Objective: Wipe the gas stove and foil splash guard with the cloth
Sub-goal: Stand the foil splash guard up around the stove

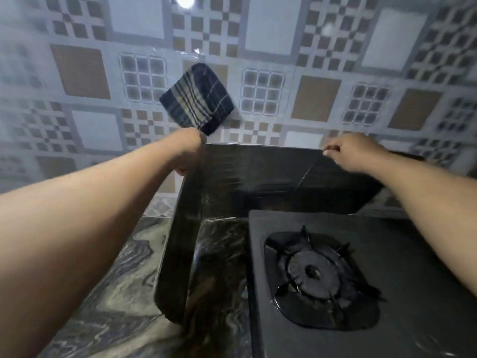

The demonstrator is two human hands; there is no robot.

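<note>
left hand (189, 151): arm extended, grip closed; right hand (348, 151): arm extended, fingers pinching

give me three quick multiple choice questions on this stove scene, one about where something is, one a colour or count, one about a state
1. Where is the dark blue and beige striped cloth?
A. lying on the burner
B. held up above the top edge of the dark shiny foil splash guard, in front of the patterned tiled wall
C. on the marbled countertop

2. How many burners show on the black gas stove?
A. one
B. two
C. three

3. What is the right hand doing?
A. resting on the stove
B. holding the cloth
C. pinching the guard's top edge

Answers:
1 B, the cloth sticks up from the left hand at the guard's corner, against the tiles.
2 A, only one burner with its grate is in view.
3 C, its fingers close on the back panel's upper rim.
</note>
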